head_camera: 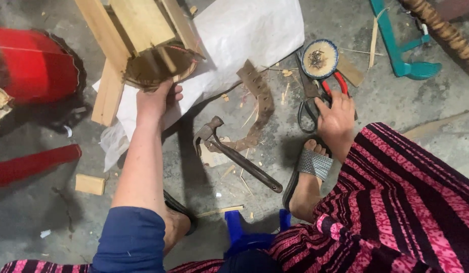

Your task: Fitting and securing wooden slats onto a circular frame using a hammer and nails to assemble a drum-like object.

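My left hand [156,99] grips the lower rim of a round wooden frame [158,65] with pale wood slats [138,23] fixed around it, held above a white sheet [244,35]. My right hand [337,117] reaches down onto the black handles of large scissors [310,98] on the floor, fingers curled around them. A claw hammer [234,154] with a dark handle lies on the concrete between my feet. A brown perforated strip [262,103] curves beside the hammer head.
A small round bowl [319,58] with a blue rim sits by red-handled pliers [338,81]. Red drum-like objects [35,65] stand at the left. A teal frame [401,45] lies at the upper right. A wood block [90,184], scraps and a blue stool [244,232] are underfoot.
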